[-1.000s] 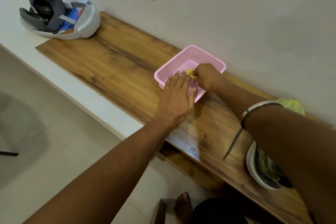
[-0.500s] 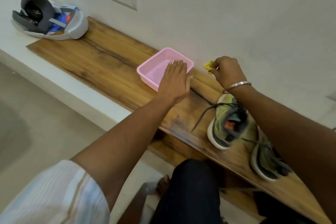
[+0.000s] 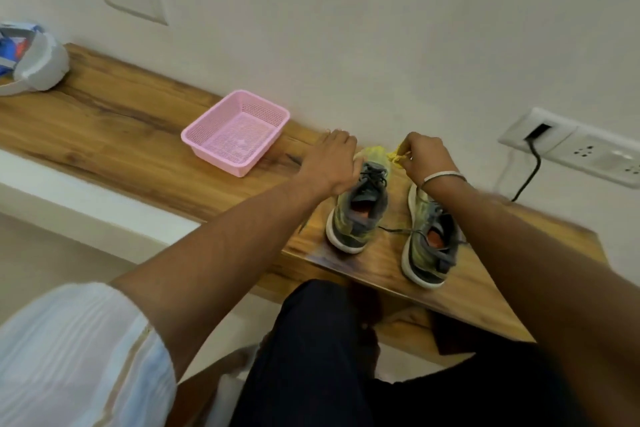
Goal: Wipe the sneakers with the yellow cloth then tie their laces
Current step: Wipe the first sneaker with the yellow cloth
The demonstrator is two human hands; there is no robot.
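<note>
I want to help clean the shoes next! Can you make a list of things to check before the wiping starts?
1. Yellow cloth in hand: ok, pinched in the right hand.
2. Both sneakers on the wooden shelf: ok, left sneaker and right sneaker stand side by side.
3. Left hand steadying a shoe: cannot tell, it is at the left sneaker's toe.
4. Laces tied: not ok, loose.
5. Pink basket out of the way: ok, apart from the shoes.
</note>
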